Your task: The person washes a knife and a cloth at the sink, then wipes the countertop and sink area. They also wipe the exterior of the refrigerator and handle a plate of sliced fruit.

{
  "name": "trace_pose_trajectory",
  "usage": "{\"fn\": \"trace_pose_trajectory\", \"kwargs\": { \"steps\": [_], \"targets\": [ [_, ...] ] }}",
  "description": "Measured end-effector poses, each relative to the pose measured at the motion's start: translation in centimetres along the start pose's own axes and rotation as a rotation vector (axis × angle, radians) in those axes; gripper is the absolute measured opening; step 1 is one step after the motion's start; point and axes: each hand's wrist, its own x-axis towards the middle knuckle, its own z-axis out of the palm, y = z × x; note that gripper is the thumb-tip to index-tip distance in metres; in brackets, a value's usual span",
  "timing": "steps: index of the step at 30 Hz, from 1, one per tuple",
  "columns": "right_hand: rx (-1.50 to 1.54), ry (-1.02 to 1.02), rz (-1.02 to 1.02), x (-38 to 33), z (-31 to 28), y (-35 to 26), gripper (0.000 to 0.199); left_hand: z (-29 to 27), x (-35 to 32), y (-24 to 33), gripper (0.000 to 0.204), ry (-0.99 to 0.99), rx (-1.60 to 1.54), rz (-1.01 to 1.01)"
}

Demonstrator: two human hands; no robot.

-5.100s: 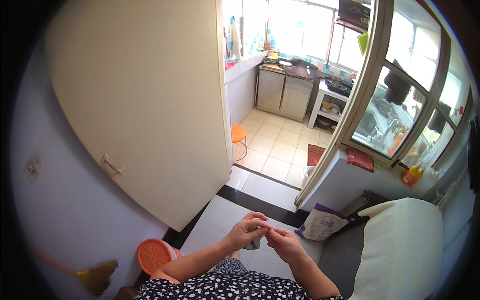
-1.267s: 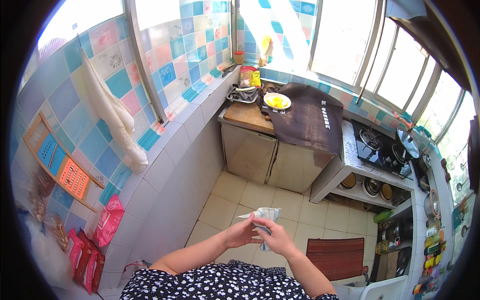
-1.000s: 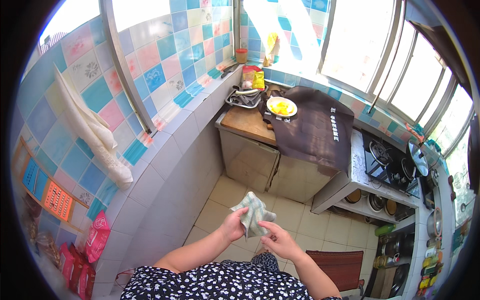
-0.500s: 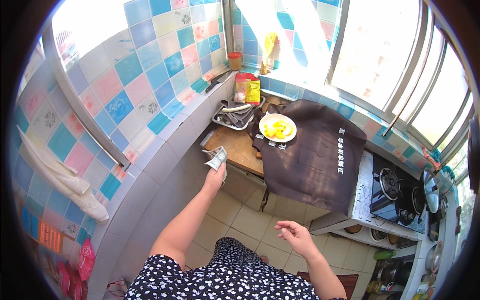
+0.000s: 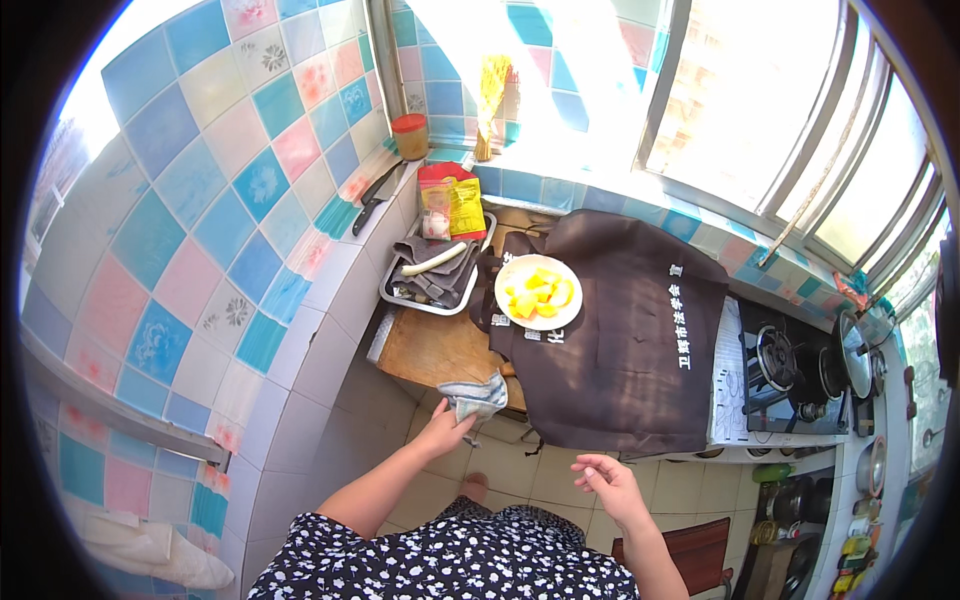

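The person wears a dark navy garment point(image 5: 450, 555) strewn with small white flowers, which covers the chest and lap along the lower edge of the view. Both forearms are bare, with no sleeves reaching them. The left hand point(image 5: 445, 432) and the right hand point(image 5: 605, 482) carry no gloves, rings or watch that can be made out.

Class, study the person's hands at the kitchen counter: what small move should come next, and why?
Probably the left hand should let go of the grey cloth and draw back. The cloth already rests on the wooden board at the counter's front edge, though part hangs over it, so a small push inward first may help. The right hand hangs open and empty.
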Motion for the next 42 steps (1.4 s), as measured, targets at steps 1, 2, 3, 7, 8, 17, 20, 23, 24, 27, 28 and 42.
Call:
{"fn": "trace_pose_trajectory", "kwargs": {
  "steps": [1,2,3,7,8,17,20,23,24,27,28,42],
  "targets": [
    [0.008,0.009,-0.006,1.0,0.8,-0.4,0.026,-0.9,0.1,-0.2,0.038,-0.017,-0.305,-0.104],
    [0.045,-0.006,0.009,1.8,1.3,-0.9,0.031,-1.7,0.0,-0.2,0.039,-0.035,-0.607,-0.212],
    [0.080,-0.002,-0.001,2.7,2.3,-1.3,0.033,-3.0,-0.4,0.2,0.041,-0.048,-0.907,-0.327],
    [0.203,-0.015,-0.007,6.2,4.3,-1.3,0.052,-7.5,0.9,6.8,0.043,-0.272,-1.302,-0.351],
    [0.279,0.008,0.012,6.8,4.5,-1.1,0.055,-7.6,1.7,8.1,0.044,-0.366,-1.365,-0.317],
    [0.930,0.079,-0.071,2.9,2.7,-1.6,0.040,-2.2,7.9,14.1,0.052,-1.019,-1.651,-0.308],
    [0.901,0.358,-0.153,-1.3,0.2,-1.0,0.032,-0.6,9.2,16.0,0.049,-1.059,-1.481,-0.378],
    [0.722,0.563,-0.246,-6.4,-1.7,0.5,0.029,3.7,8.8,18.4,0.042,-1.144,-1.273,-0.430],
    [0.652,0.661,-0.228,-8.5,-2.3,1.2,0.028,5.4,8.6,19.6,0.039,-1.172,-1.205,-0.422],
    [0.641,0.861,-0.276,-15.2,-3.3,2.2,0.026,10.4,6.8,23.5,0.033,-1.246,-1.018,-0.384],
    [0.703,0.891,-0.267,-17.4,-3.9,3.1,0.030,12.2,6.1,24.5,0.031,-1.267,-0.888,-0.317],
    [0.720,1.397,-0.391,-48.1,-10.8,14.5,0.033,36.8,-8.8,48.2,0.041,-1.803,-0.621,0.211]
  ]
}}
